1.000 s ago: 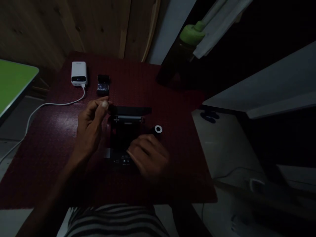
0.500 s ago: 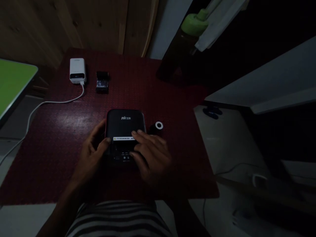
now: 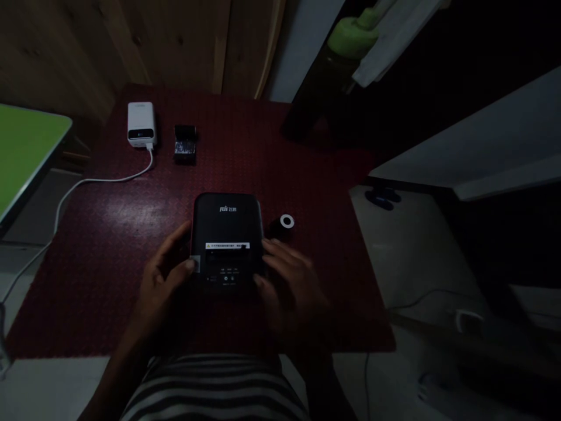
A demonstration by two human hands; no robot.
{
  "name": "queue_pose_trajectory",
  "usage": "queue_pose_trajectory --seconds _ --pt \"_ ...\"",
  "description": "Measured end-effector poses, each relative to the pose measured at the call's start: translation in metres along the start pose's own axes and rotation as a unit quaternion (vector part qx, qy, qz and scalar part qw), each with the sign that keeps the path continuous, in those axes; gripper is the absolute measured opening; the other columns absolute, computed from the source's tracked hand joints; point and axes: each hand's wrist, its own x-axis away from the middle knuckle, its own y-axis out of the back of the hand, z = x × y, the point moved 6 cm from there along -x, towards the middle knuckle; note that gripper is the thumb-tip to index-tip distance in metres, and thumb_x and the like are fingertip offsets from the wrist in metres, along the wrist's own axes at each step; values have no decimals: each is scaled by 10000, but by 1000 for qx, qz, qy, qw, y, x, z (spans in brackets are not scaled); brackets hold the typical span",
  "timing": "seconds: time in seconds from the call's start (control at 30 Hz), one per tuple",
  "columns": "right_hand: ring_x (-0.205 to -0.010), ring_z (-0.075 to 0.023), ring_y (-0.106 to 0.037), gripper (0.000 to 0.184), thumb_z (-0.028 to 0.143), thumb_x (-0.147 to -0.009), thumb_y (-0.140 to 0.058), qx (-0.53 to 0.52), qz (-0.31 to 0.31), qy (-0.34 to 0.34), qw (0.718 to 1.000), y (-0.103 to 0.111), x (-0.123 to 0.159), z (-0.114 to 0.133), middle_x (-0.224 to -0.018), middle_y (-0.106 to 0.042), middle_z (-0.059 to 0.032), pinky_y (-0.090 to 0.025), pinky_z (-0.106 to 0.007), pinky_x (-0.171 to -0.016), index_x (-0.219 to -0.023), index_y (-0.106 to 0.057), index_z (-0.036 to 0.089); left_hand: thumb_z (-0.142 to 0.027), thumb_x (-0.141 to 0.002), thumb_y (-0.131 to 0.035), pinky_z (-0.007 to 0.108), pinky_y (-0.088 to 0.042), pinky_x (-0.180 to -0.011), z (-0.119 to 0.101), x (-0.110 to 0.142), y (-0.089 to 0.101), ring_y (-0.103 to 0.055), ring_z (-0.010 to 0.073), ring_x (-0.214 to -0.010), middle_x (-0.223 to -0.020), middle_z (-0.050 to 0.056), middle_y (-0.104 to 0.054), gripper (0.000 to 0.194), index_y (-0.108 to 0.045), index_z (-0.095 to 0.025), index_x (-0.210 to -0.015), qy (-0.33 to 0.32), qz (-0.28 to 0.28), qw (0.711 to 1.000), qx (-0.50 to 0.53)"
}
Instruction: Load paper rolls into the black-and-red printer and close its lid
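A small black printer [image 3: 228, 225] with rounded corners lies flat on the dark red table in front of me. It carries white lettering, a pale warning strip over a dark slot, and small button marks near its front. My left hand [image 3: 162, 280] grips its left side, thumb on the edge and fingers along the flank. At the right edge is my right hand [image 3: 291, 286], its fingers and thumb apart and the fingertips touching or very close to the casing. Just beyond that hand sits a small roll [image 3: 287, 221] with a white ring end.
A white power bank [image 3: 141, 124] with a plugged-in white cable [image 3: 105, 180] lies at the back left. Beside it is a black ribbon spool [image 3: 184, 144]. A green-capped bottle [image 3: 350, 38] stands at the back right, and a green tabletop [image 3: 26, 146] juts in from the left.
My right hand has moved right, off the printer's top face to its right edge, uncovering the strip and slot. My left hand stays on the left side.
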Motion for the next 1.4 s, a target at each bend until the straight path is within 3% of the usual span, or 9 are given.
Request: queue_pose_trajectory --seconds 0.13,0.33,0.47,0.67,0.87,1.03,1.17,1.3,1.4 --pt "-1172 -267 -784 226 222 -1074 -649 1 -46 -56 997 4 23 -12 -1232 -835 -79 -660 -478 -989 -1290 -686 279 -468 -962 -809 444 -621 -1130 1 4 1 -699 356 -1425 -1552 103 -721 611 -703 -296 -1538 2 -7 1000 -31" --pt "-1170 -290 -803 336 357 -1089 -623 -28 9 -186 982 -12 56 -27 -1332 -799 -124 -694 -457 -939 -1412 -651 265 -466 -963 -791 445 -626 -1123 -8 5 -4 -668 361 -1465 -1538 110 -729 593 -713 -275 -1518 -3 -16 998 -61" --pt "-1228 -311 -795 363 383 -1089 -618 -40 18 -214 976 -17 62 -27 -1369 -794 -129 -683 -492 -1017 -1431 -652 264 -490 -965 -770 468 -636 -1100 -10 6 -6 -692 367 -1428 -1525 128 -733 624 -689 -256 -1538 12 -19 998 -64" --pt "-1230 -306 -801 351 382 -1083 -623 -41 17 -211 976 -16 56 -27 -1356 -808 -119 -688 -475 -1018 -1411 -667 264 -491 -933 -789 479 -616 -1128 -11 6 -8 -678 375 -1443 -1513 120 -741 620 -715 -256 -1501 16 -31 998 -53" --pt "-1162 -296 -821 350 394 -1081 -634 -23 31 -193 981 -10 53 -26 -1324 -821 -114 -704 -461 -964 -1398 -680 251 -453 -964 -735 472 -609 -1139 -10 8 -8 -521 383 -1601 -1567 81 -709 575 -716 -287 -1514 1 -42 996 -74" --pt "-1164 -271 -812 267 240 -1104 -619 -1 16 -69 997 6 3 -15 -1283 -840 -83 -672 -464 -1029 -1341 -739 270 -495 -1032 -686 486 -551 -1212 -3 8 -4 -563 364 -1566 -1625 60 -665 569 -667 -311 -1569 -37 -25 995 -86" --pt "-1214 -268 -778 347 82 -1119 -520 50 168 72 982 -24 -56 3 -1286 -842 -104 -625 -464 -1073 -1317 -769 222 -504 -1069 -642 496 -440 -1306 0 6 -2 -544 338 -1575 -1656 53 -633 550 -648 -312 -1585 -101 -10 989 -110" --pt "-1077 -291 -791 308 53 -1089 -555 173 381 73 905 -69 -85 8 -1175 -841 -118 -633 -436 -947 -1294 -756 163 -485 -1088 -619 482 -433 -1293 2 4 -3 -552 333 -1556 -1649 72 -627 545 -630 -292 -1598 -141 4 984 -106" --pt "-995 -272 -804 328 1 -1065 -535 199 420 69 883 -80 -91 12 -1100 -837 -121 -627 -380 -854 -1243 -759 161 -494 -1081 -621 496 -417 -1301 6 2 -3 -541 347 -1561 -1659 80 -612 565 -614 -288 -1607 -131 7 988 -88"
